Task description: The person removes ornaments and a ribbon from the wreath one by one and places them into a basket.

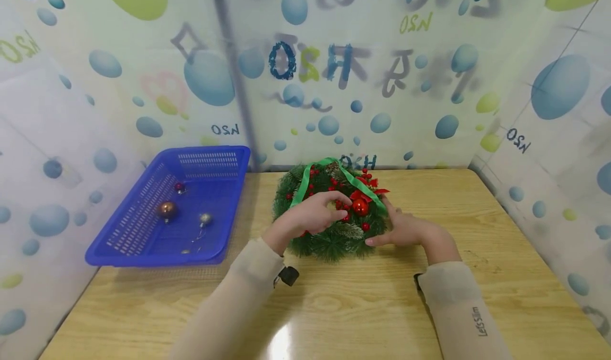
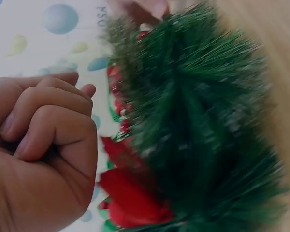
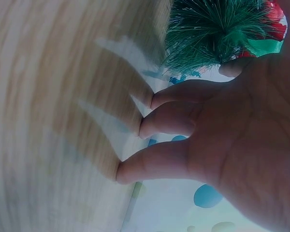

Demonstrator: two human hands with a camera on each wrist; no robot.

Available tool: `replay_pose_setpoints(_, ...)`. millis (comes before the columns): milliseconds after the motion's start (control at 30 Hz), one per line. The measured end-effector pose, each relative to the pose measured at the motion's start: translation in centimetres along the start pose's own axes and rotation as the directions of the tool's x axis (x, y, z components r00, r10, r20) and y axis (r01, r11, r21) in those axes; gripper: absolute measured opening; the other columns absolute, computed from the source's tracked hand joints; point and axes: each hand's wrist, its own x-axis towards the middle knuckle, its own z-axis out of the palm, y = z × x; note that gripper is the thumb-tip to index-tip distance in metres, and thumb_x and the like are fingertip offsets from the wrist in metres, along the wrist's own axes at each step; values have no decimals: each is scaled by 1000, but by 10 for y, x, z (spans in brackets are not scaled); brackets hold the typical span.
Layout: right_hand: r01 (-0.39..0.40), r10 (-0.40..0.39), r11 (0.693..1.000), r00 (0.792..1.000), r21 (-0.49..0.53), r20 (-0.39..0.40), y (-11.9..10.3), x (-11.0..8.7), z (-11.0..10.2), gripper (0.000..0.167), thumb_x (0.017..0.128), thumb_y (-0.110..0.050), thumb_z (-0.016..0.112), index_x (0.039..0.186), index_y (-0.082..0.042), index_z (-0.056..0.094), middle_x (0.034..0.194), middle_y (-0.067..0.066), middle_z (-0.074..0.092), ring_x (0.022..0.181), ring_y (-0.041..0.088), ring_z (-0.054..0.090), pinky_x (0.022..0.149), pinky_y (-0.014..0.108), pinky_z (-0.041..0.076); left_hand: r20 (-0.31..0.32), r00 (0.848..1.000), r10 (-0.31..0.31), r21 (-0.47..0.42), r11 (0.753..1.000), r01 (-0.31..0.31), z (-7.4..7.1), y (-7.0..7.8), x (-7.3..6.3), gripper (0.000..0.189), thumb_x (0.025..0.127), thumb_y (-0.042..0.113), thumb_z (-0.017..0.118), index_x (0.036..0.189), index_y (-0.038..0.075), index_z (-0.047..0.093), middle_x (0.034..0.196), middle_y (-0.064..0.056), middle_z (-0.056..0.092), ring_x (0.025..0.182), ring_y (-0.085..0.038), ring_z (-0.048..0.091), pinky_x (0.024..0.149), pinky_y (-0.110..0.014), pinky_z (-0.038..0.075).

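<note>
A green pine wreath (image 1: 329, 243) with red berries, red flower pieces and a green ribbon (image 1: 302, 186) lies on the table. One shiny red ball ornament (image 1: 360, 207) sits at its right side. Over the wreath reaches my left hand (image 1: 315, 211), thumb and index finger parted beside the ball with nothing seen between them. The left wrist view shows its other fingers curled toward the palm. My right hand (image 1: 406, 230) is at the wreath's right edge, fingers spread. Its fingertips (image 3: 128, 171) rest on the tabletop, with the thumb nearest the wreath.
A blue plastic basket (image 1: 238, 190) stands on the left of the wooden table (image 1: 363, 307). Inside are a brown ball ornament (image 1: 167, 210), a silver one (image 1: 205, 219) and a small dark red one (image 1: 179, 187). A patterned curtain (image 1: 329, 103) hangs behind the table.
</note>
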Motion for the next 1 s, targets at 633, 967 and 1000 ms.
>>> replay_pose_setpoints(633, 9, -9, 1000, 1000, -15, -6, -1, -1, -1, 146, 83, -78, 74, 167, -9, -22, 169, 42, 11, 154, 68, 11, 120, 81, 21, -72, 996, -55, -7, 998, 55, 27, -17, 9, 41, 114, 25, 52, 155, 20, 50, 55, 4, 35, 44, -11, 23, 46, -29, 26)
replay_pose_setpoints(967, -9, 9, 1000, 1000, -18, 1, -1, 1, -1, 146, 82, -80, 74, 168, -10, -21, 169, 43, 2, 155, 68, 11, 119, 81, 21, -135, 990, -45, 1, 999, 46, 32, -21, 9, 35, 112, 23, 57, 147, 17, 53, 57, 2, 41, 45, -11, 28, 46, -29, 30)
replay_pose_setpoints(1000, -11, 11, 1000, 1000, -17, 2, -1, 1, -1, 146, 82, -80, 74, 168, -10, -21, 169, 43, 2, 155, 68, 11, 119, 82, 21, -144, 989, -41, 4, 999, 42, 32, -21, 8, 35, 112, 24, 57, 146, 17, 52, 58, 2, 42, 45, -11, 29, 46, -29, 30)
